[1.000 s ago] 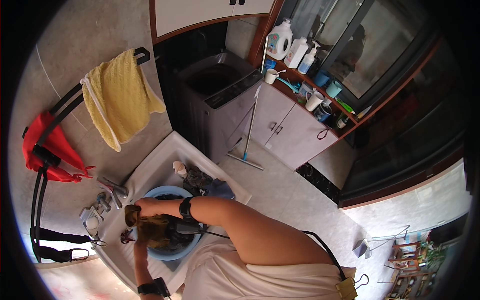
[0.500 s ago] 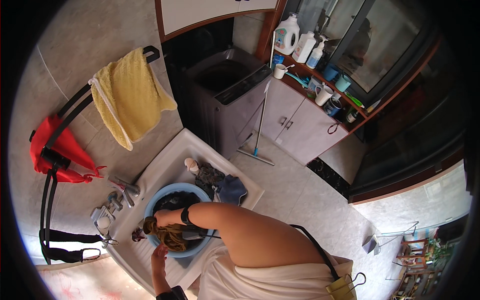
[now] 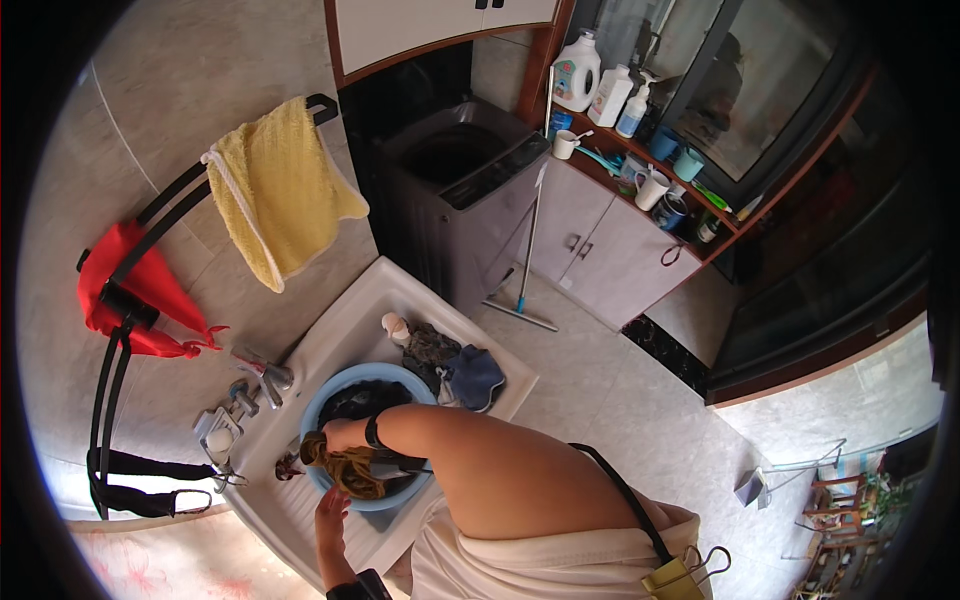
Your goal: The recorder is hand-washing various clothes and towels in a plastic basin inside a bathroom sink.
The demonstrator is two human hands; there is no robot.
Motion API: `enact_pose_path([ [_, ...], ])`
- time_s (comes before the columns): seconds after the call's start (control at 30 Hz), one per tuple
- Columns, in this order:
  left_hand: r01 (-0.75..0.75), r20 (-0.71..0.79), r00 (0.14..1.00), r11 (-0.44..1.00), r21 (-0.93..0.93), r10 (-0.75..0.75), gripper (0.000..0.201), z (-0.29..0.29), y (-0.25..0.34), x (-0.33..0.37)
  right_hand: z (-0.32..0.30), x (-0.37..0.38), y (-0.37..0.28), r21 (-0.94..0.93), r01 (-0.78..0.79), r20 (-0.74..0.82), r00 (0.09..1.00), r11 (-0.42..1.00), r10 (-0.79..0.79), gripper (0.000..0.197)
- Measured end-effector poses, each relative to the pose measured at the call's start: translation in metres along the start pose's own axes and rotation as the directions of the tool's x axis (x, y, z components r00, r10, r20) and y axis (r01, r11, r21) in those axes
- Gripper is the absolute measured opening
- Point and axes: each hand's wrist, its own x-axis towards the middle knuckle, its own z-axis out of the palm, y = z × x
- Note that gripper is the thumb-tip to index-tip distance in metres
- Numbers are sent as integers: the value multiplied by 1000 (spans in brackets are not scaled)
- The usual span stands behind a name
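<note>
A brown-and-yellow garment [image 3: 362, 478] lies bunched over the near left part of a light-blue basin [image 3: 322, 398]. My right hand [image 3: 345, 435], a black band on its wrist, is closed on the garment's upper part. Below it, my left hand [image 3: 331, 508] is at the garment's lower edge, fingers stretched and apart; whether they touch the cloth is hard to tell. Dark cloth [image 3: 365, 398] sits in the far part of the basin. My right forearm hides the basin's right side.
The basin stands in a white sink [image 3: 290, 535] with a tap [image 3: 270, 378]. Grey and blue clothes [image 3: 472, 378] lie in its far right corner. A soap dish [image 3: 218, 436], yellow towel [image 3: 283, 190] and red cloth [image 3: 140, 290] are at the left. A washing machine [image 3: 455, 220] stands beyond.
The whole view has shifted slightly, moving the scene a little to the right. Both hands stay at the brown-and-yellow garment, which is bunched somewhat differently.
</note>
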Motion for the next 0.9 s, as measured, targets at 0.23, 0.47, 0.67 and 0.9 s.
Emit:
enact_pose_path([
  [0.23,-13,-34,999,999,-44,11,50,-7,-18,-16,20,-64,-11,-767,243,10,930,594,-367,34],
  [0.47,5,-66,998,996,-89,-11,53,-8,-57,-11,30,-97,-13,-486,391,49,905,782,-422,34],
  [0.67,-61,19,998,997,-44,62,51,9,-55,29,-6,-148,-62,-153,431,252,887,889,-386,30],
  [0.9,-427,-245,877,904,1,414,59,30,-12,66,-22,-210,-115,153,424,486,754,893,-442,42],
])
